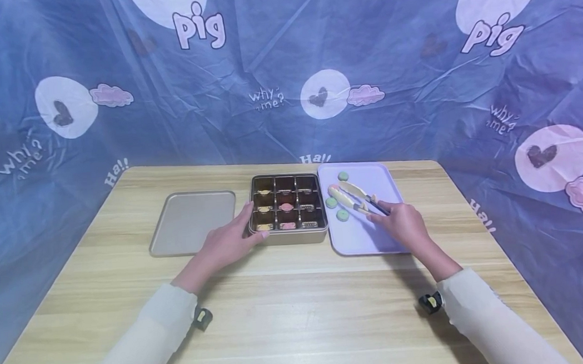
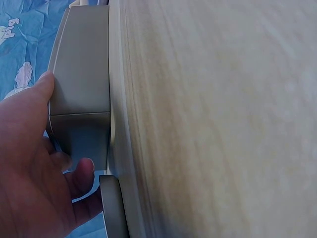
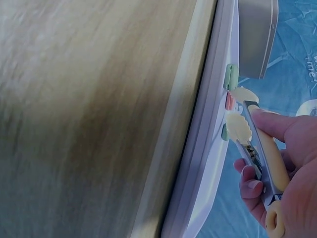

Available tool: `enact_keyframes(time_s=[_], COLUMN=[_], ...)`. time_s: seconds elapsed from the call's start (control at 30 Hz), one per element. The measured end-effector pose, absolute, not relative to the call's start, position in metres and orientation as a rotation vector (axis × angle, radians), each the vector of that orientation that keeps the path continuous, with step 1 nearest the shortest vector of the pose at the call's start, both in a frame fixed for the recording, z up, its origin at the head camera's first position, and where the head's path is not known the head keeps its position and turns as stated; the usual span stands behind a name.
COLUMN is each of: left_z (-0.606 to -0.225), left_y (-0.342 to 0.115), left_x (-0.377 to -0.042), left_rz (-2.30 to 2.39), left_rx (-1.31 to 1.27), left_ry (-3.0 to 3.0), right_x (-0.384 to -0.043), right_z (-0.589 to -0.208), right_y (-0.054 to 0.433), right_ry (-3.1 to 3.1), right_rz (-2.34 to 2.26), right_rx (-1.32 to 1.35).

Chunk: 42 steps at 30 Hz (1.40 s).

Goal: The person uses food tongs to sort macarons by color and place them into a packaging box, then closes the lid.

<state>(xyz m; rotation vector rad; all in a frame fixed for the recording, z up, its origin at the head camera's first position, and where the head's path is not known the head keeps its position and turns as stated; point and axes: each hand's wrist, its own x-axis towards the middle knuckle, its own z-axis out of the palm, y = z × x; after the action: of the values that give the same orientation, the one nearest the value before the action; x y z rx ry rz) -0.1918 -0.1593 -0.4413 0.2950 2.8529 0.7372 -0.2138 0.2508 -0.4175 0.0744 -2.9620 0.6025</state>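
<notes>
The right hand (image 1: 405, 224) has its grip wrapped around the tongs (image 1: 354, 189), whose tips stand parted about a pink macaron (image 3: 229, 101) on the lilac tray (image 1: 355, 241), near the far edge of the counter (image 1: 279, 305), right of centre. Its forearm slants inward from the near right. The left hand (image 1: 225, 243) spreads its grip loosely about the box's (image 1: 295, 238) near left corner, thumb at the near rim; the box adjoins the tray.
</notes>
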Motion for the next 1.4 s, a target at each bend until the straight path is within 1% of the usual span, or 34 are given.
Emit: enact_keyframes(time_s=[0.57,1.4], left_z=[-0.4397,-0.4418], left_y=[-0.1582,-0.1593], left_x=[-0.1913,-0.192], left_rz=[0.737,0.735], left_rx=[0.293,0.317], left_ry=[2.854,2.861], right_x=[-0.2148,-0.2102], right_z=[-0.4197,-0.4197], right_y=[0.2478,0.2458], right_ry=[-2.945,-2.947], right_rz=[0.596,0.619], right_rx=[0.124,0.069])
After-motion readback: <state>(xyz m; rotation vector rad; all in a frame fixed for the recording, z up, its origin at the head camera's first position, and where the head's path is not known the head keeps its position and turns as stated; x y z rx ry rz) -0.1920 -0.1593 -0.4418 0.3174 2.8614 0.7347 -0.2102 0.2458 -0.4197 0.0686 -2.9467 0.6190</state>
